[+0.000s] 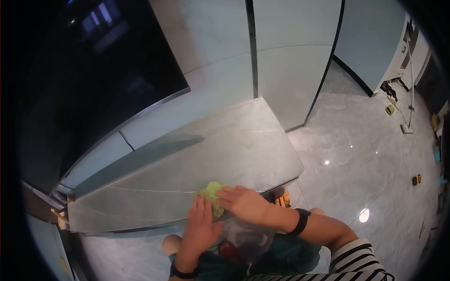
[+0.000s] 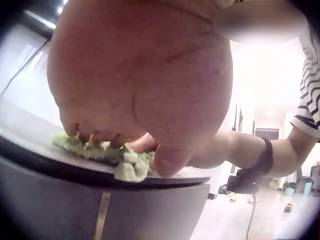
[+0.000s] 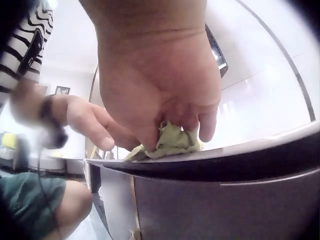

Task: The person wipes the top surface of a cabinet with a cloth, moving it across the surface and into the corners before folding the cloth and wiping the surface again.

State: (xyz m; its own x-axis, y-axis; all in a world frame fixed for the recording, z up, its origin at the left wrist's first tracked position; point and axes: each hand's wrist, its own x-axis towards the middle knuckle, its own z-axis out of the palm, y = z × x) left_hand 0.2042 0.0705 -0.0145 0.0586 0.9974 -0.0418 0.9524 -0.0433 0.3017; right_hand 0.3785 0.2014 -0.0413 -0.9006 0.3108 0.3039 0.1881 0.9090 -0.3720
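- At the near edge of the tabletop (image 1: 211, 145), right in front of the person: a green cloth (image 1: 212, 189), crumpled into a small wad. Both hands are on it.
- Left wrist view: one lobe of the cloth sits at the slab's lip, maybe slightly over it. The rest lies on the surface.
- Right hand (image 1: 244, 204): comes in from the right and covers the cloth's right side. Right wrist view shows thumb and fingers curled into the folds, so it's grasping the wad, not just resting on it.
- Left hand (image 1: 200, 227): lies on the left side with fingers fairly straight in the head view, tips pressing the cloth onto the slab. Reads as a press, not a grasp. I can't see any cloth wrapped in the palm.
- Handling, my read: light, soft and fully limp, with no stiffness to lever against. It'll take whatever shape the fingers give it. Not fragile.
- Surface looks polished and glossy, so the cloth probably slides easily under a flat palm. Downward pressure is what holds it in place.
- Where to grip: bunch the thick middle of the wad between thumb and fingers, as the right hand does. A pinched corner would just let the rest trail or unfold.
- Watch the lobe at the lip, likely the first part to slip off if pressure drops.
- Can't tell from these views whether it's damp or dry. Damp would mean more drag and a bit more weight.
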